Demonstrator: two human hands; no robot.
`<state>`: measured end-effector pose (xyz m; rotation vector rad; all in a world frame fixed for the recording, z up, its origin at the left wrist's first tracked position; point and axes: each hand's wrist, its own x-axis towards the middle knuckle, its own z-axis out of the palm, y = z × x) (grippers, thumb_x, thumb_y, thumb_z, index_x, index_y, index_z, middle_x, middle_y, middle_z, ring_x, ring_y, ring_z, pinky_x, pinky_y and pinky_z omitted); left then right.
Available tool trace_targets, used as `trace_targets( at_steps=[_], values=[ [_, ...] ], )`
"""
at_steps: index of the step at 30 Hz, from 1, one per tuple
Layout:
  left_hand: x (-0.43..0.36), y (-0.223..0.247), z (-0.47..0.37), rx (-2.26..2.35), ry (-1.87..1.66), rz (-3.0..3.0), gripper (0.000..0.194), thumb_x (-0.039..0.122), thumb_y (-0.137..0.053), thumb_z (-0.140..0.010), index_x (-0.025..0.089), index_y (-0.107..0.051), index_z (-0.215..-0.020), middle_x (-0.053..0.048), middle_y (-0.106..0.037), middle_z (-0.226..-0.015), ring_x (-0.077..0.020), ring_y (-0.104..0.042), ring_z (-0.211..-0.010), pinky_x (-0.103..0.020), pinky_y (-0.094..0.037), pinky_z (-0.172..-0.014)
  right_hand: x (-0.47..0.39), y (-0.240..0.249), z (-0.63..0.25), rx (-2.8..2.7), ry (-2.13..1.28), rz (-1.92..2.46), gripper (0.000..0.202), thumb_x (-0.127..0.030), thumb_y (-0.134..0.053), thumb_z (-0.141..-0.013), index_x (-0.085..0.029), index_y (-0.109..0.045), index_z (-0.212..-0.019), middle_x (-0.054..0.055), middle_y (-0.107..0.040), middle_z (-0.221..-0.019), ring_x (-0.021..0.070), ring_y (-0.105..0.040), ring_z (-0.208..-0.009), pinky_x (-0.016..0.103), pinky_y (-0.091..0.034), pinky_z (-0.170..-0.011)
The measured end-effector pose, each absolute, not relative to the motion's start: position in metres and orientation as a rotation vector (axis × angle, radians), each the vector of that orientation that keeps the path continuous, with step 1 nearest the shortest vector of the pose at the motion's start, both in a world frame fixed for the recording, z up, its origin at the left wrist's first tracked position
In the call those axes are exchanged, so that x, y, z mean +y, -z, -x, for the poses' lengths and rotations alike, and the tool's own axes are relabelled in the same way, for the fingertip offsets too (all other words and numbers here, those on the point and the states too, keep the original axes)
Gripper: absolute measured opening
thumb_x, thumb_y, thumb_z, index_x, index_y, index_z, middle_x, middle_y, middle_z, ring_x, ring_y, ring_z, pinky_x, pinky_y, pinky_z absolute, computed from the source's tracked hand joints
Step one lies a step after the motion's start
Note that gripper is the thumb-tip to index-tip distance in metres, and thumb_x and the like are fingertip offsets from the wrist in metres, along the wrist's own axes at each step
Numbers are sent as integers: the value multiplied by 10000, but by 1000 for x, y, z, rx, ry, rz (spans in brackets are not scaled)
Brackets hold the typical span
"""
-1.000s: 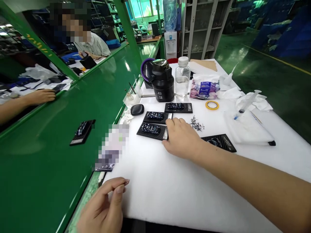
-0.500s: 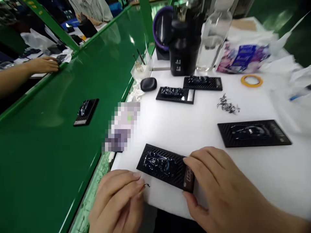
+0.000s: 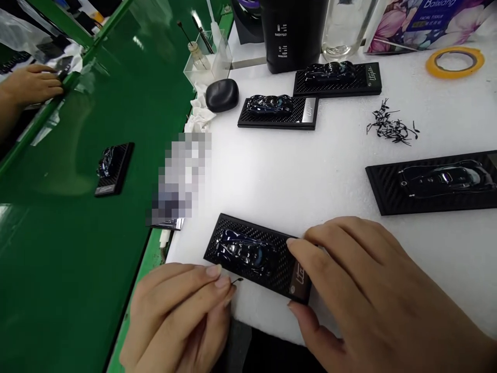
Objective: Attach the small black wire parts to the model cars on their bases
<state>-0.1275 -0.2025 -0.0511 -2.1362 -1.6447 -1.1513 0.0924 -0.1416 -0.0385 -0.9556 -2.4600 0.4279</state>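
A dark blue model car [image 3: 244, 252] sits on a black carbon-patterned display base [image 3: 282, 256] near the table's front edge. My right hand [image 3: 357, 295] grips the base's right end, thumb below and fingertips on the top edge. Just below the car, my left hand [image 3: 176, 316] pinches a tiny black part with a thin stem [image 3: 239, 280], perhaps a side mirror. Its tip is close to the base's lower edge; whether they touch I cannot tell. A pile of similar tiny black stemmed parts [image 3: 392, 124] lies further back on the white surface.
Another mounted model car [image 3: 446, 178] is at right. Two more, a nearer one [image 3: 269, 104] and a farther one [image 3: 330, 72], stand behind. Yellow tape [image 3: 455, 62], a black tumbler [image 3: 293, 33] and a brush holder [image 3: 207, 59] are at the back. Another person's hand [image 3: 37, 83] shows beyond the green belt [image 3: 58, 259].
The view has shifted closer to the table. My left hand has brought the tiny part nearer the base's lower edge. My right hand keeps its grip on the base.
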Motion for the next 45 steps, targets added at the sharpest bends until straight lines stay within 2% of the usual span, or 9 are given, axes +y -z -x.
trace_targets(
  at_steps=[4,7,10,17,24,30,34,42,45],
  values=[
    [-204,51,126,-1661,1100,2137,224,25,-714,-756,237,-700,-828,-21,-697,-913,-197,-642,-775,-394,-538,-647,-141,34,-94,-2461,-504,960,270,-201,-593,-858,-120,-617,-1114,137,-640,-1031,331,-557,-952,524,-479,-820],
    [-206,50,116,-1782,1082,2097,249,48,-695,-803,265,-720,-923,-33,-699,-1008,-223,-655,-859,-437,-548,-709,-139,31,-96,-2463,-534,949,259,-197,-604,-852,-117,-614,-1098,149,-618,-1052,330,-549,-963,538,-472,-866],
    [-205,52,104,-1822,1138,2065,304,41,-722,-786,260,-720,-996,-44,-703,-1068,-244,-663,-915,-470,-552,-773,-138,30,-97,-2474,-559,952,261,-201,-607,-859,-118,-607,-1107,152,-596,-1078,332,-539,-992,542,-469,-890],
    [-202,54,96,-1805,1159,2049,373,4,-756,-747,270,-725,-1007,-39,-705,-1095,-257,-662,-960,-479,-546,-818,-142,30,-100,-2480,-519,930,302,-229,-612,-885,-81,-608,-1147,174,-578,-1133,342,-532,-1046,534,-472,-921],
    [-198,51,99,-1819,1115,2122,400,-3,-762,-743,272,-725,-1031,-42,-690,-1131,-259,-649,-997,-478,-548,-825,-143,30,-103,-2507,-546,775,321,-96,-565,-895,-47,-625,-1207,192,-577,-1226,328,-526,-1124,485,-474,-975],
    [-199,51,99,-1869,1115,2139,417,8,-743,-775,309,-717,-1062,-28,-673,-1190,-263,-635,-1041,-501,-553,-834,-142,32,-102,-2509,-546,756,396,-116,-528,-951,-54,-582,-1339,186,-578,-1261,328,-535,-1127,503,-494,-967],
    [-198,48,99,-1923,1114,2138,370,42,-732,-799,320,-717,-1042,-12,-659,-1222,-260,-629,-1069,-514,-554,-860,-143,32,-101,-2558,-544,751,402,-134,-524,-963,-63,-580,-1355,190,-568,-1289,351,-522,-1158,529,-478,-988],
    [-191,37,96,-2179,1247,2143,136,136,-695,-858,268,-694,-891,-19,-608,-1299,-295,-572,-1221,-586,-459,-1068,-145,35,-99,-2632,-461,695,414,-120,-475,-978,-10,-538,-1372,228,-555,-1298,384,-520,-1183,577,-450,-1021],
    [-189,37,97,-2264,1259,2119,145,160,-690,-866,262,-688,-969,-33,-592,-1332,-301,-552,-1254,-567,-444,-1085,-146,35,-98,-2656,-439,678,411,-115,-445,-989,-2,-530,-1374,238,-559,-1295,388,-526,-1189,589,-449,-1026]
  ],
)
